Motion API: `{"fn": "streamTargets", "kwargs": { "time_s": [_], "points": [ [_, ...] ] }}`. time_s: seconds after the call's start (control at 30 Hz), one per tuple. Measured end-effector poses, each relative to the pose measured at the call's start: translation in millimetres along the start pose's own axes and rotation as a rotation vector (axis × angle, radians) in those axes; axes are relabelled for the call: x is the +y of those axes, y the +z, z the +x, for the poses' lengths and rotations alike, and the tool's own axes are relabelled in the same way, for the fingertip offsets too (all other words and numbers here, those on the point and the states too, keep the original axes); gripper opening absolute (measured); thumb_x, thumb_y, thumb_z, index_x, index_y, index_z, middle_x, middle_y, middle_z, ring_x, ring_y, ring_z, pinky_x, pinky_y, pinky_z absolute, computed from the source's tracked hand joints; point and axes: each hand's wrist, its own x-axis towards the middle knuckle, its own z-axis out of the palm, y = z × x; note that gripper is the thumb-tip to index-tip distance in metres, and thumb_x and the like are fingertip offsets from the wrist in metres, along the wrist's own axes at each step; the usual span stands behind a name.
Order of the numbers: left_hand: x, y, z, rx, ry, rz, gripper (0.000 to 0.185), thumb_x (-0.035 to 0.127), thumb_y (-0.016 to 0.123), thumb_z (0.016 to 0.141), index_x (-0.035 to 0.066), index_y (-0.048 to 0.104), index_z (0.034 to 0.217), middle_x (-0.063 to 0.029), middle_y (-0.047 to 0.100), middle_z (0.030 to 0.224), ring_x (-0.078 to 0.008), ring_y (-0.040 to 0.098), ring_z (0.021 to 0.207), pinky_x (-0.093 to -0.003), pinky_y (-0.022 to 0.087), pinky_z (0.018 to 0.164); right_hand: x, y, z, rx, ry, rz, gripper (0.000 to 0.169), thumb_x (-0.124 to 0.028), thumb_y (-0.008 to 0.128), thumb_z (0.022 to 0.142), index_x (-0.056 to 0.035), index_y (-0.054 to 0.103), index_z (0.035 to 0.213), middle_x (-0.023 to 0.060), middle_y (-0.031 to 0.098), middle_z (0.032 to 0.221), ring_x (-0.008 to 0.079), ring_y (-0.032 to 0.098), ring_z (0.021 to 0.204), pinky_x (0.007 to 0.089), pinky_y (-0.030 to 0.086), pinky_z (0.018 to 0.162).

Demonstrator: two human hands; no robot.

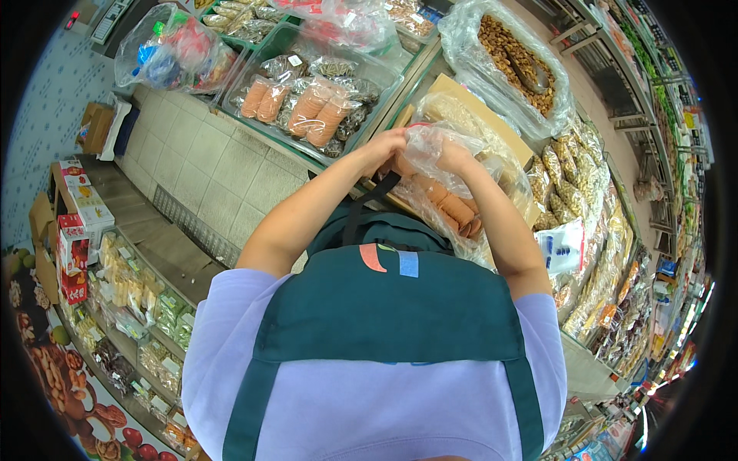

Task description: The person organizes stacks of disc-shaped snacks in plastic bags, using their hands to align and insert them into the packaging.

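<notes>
Both of my hands are on a clear plastic bag point(424, 151) above an open cardboard box point(500, 129). My left hand point(385, 148) pinches the bag's edge near a thin red strip. On the other side of the bag, my right hand point(455, 154) grips the plastic, with its fingertips partly hidden. Some round, orange-brown discs show through the plastic beside my left hand. Below the bag, more stacked orange-brown discs point(452, 201) lie in the plastic-lined box.
A clear bin point(230, 101) at the upper left holds wrapped disc stacks and dark packets. A plastic-lined tray of brown dried food point(501, 52) with a metal scoop stands beyond the box. Bagged goods point(562, 173) lie at the right. Shelves point(144, 322) stand at the left.
</notes>
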Motion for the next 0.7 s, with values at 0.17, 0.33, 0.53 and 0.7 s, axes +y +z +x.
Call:
{"fn": "streamTargets", "kwargs": {
  "time_s": [0.17,0.33,0.53,0.7],
  "points": [
    [-3.5,31.5,-27.3,0.093,0.211,0.670,0.081,-0.003,0.063,0.068,0.003,0.029,0.140,-0.0142,0.051,0.126,-0.0275,0.051,0.115,-0.0324,0.039,0.099,11.2,-4.9,-0.3,-0.111,0.148,0.133,0.040,-0.018,0.056,0.082,-0.0071,0.060,0.121,0.0208,0.060,0.120,0.0346,0.056,0.115,0.0414,0.044,0.095],
    [-23.9,49.3,-26.8,0.316,0.534,1.003,0.089,-0.005,0.070,0.066,0.005,0.026,0.142,-0.0190,0.046,0.132,-0.0319,0.044,0.126,-0.0377,0.035,0.104,-0.3,-16.7,-8.3,-0.055,-0.118,0.036,0.044,-0.010,0.054,0.081,-0.0088,0.057,0.125,0.0191,0.057,0.125,0.0351,0.054,0.116,0.0396,0.043,0.097],
    [-43.0,45.3,-11.6,0.408,0.464,0.708,0.086,0.001,0.078,0.065,0.005,0.032,0.138,-0.0179,0.050,0.129,-0.0314,0.048,0.122,-0.0380,0.039,0.101,8.6,-6.8,-8.5,-0.015,-0.096,0.187,0.052,-0.009,0.063,0.078,-0.0101,0.053,0.129,0.0180,0.054,0.128,0.0353,0.050,0.119,0.0391,0.039,0.101],
    [-36.2,47.6,-15.8,0.463,0.471,0.855,0.088,0.003,0.080,0.064,0.005,0.033,0.138,-0.0161,0.051,0.127,-0.0285,0.052,0.117,-0.0364,0.042,0.098,22.9,4.6,-13.0,0.090,-0.136,0.195,0.043,-0.016,0.063,0.083,-0.0107,0.056,0.125,0.0158,0.057,0.125,0.0331,0.053,0.115,0.0388,0.042,0.097]
  ]
}}
